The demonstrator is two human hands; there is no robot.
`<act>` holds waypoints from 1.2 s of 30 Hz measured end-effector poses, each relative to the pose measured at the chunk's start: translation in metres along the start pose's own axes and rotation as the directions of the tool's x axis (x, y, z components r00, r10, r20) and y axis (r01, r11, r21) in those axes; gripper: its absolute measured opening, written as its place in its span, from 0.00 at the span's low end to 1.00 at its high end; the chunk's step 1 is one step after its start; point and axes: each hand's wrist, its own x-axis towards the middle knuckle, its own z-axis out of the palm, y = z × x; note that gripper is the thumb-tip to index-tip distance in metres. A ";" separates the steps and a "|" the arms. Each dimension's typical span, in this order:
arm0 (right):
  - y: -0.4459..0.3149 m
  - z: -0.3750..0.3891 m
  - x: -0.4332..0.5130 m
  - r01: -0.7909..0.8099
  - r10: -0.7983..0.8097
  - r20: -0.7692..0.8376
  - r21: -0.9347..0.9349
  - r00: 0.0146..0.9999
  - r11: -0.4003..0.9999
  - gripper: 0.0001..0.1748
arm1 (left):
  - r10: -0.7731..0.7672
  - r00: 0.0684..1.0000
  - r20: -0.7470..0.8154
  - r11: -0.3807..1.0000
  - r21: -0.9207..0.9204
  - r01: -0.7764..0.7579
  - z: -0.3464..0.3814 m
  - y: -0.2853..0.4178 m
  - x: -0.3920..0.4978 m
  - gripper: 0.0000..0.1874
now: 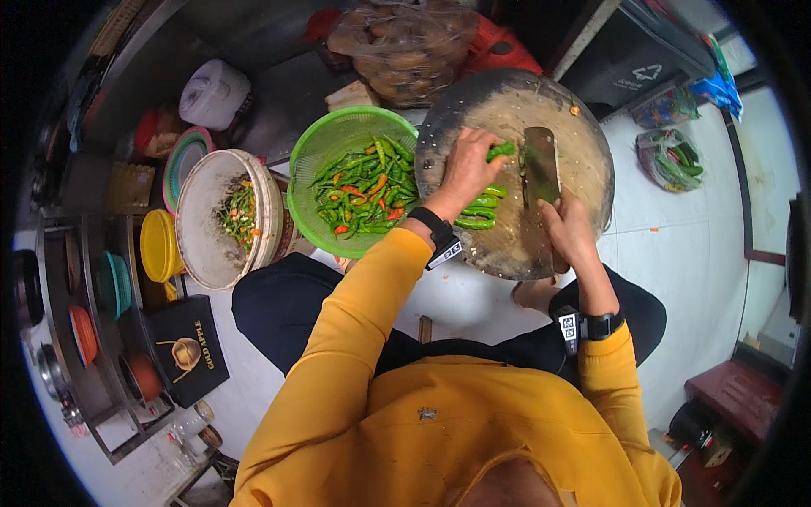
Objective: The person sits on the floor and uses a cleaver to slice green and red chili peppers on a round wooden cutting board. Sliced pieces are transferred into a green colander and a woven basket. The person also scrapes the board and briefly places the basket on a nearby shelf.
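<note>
On a round wooden chopping block (507, 247) my left hand (470, 160) holds a green chili pepper (502, 151) between thumb and fingers. My right hand (567, 228) grips the handle of a cleaver (540, 165), whose blade lies just right of the pepper. Several green peppers (481, 208) lie side by side on the block below my left hand. Left of the block stands a green plastic colander (304, 218) with many green and some red or orange chili peppers (370, 190).
A white bucket (269, 215) with pepper scraps stands left of the colander. Beyond the block are a plastic bag of brown round items (405, 57) and a dark bin (640, 57). A bag of green peppers (670, 160) lies on the floor at right; shelves (95, 380) stand at left.
</note>
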 end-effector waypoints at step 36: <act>-0.005 -0.024 -0.043 0.104 -0.103 0.011 -0.046 0.995 0.994 0.16 | -0.297 0.949 0.107 0.891 -0.327 0.315 -0.066 0.041 -0.044 0.09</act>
